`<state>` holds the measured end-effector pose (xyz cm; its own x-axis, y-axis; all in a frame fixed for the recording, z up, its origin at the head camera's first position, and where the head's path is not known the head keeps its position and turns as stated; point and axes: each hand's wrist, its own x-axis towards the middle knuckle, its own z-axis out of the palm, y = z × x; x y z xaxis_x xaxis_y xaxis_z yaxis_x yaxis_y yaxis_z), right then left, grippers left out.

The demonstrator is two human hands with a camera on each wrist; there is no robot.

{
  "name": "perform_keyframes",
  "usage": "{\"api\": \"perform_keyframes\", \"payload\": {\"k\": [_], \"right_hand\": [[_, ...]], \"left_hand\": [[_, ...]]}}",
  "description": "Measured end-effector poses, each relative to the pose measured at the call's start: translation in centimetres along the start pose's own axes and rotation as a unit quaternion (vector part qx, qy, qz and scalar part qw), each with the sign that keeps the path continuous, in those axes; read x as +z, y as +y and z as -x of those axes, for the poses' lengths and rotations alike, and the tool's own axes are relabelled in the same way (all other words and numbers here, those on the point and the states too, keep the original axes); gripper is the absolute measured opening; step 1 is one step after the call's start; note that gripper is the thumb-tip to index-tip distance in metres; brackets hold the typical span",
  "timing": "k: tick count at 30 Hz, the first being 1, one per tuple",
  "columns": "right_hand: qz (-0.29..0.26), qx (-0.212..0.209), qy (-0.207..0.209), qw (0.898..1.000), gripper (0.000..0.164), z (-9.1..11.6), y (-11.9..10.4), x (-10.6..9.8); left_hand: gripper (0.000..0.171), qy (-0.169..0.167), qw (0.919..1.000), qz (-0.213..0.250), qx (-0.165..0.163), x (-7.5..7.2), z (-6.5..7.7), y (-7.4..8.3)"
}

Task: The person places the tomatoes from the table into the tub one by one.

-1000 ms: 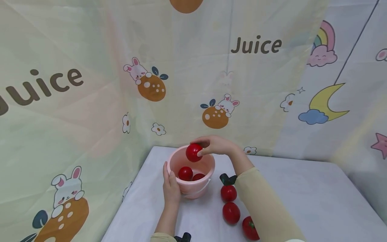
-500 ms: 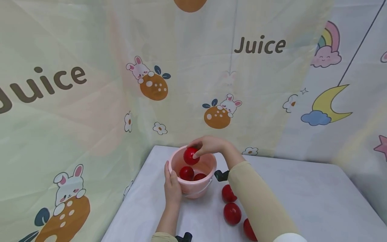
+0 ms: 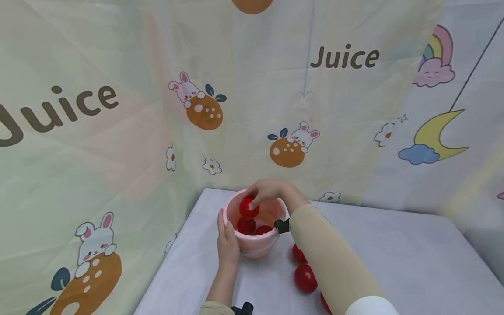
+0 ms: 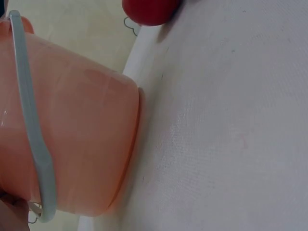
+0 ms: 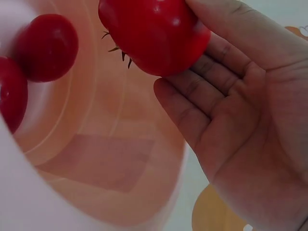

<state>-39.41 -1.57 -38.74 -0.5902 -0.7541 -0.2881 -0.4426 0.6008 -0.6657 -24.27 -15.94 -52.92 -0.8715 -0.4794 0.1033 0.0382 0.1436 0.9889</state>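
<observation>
A pale pink bucket [image 3: 255, 243] stands on the white-covered table, with its grey handle [image 4: 36, 125] hanging down in the left wrist view. My left hand [image 3: 228, 243] holds the bucket at its left side near the rim, the fingers along the outer wall. Inside the bucket's mouth, my right hand [image 3: 267, 190] pinches a shiny red tomato [image 3: 249, 207] between thumb and fingers. Small dark sepals [image 5: 120, 52] show on its underside in the right wrist view. Below it lie two more tomatoes, one round tomato [image 5: 47, 47] and a partly hidden tomato [image 5: 10, 94].
To the right of the bucket, a tomato [image 3: 305, 278] sits on the table, with another tomato [image 3: 298, 254] behind it. A third tomato [image 3: 325, 303] is mostly hidden by the right sleeve [image 3: 330, 262]. A printed cloth [image 3: 252, 109] hangs behind the table [image 3: 393, 253].
My right hand has lowered the tomato deeper into the bucket and slightly left relative to it. The left hand keeps its place on the bucket; the whole view has shifted slightly.
</observation>
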Motion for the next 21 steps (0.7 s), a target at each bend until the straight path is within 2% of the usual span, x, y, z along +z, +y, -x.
{"api": "perform_keyframes", "payload": {"k": [4, 14, 17, 21], "right_hand": [[-0.011, 0.021, -0.003, 1.0, 0.053, -0.2, -0.2, 0.2], [0.009, 0.059, -0.032, 0.998, 0.048, -0.9, -1.0, 1.0], [0.018, 0.059, -0.04, 0.997, 0.045, -1.1, -1.1, 1.2], [0.003, 0.064, -0.041, 0.997, 0.045, -1.0, -1.3, 1.4]], "left_hand": [[0.067, -0.002, 1.0, -0.002, -0.003, 0.1, -0.1, -0.2], [0.064, 0.001, 1.0, -0.005, -0.004, 0.2, -0.1, -0.1], [0.061, -0.002, 1.0, -0.007, 0.002, 0.1, 0.1, 0.1], [0.056, -0.004, 0.9999, -0.011, 0.01, 0.0, 0.3, 0.2]]}}
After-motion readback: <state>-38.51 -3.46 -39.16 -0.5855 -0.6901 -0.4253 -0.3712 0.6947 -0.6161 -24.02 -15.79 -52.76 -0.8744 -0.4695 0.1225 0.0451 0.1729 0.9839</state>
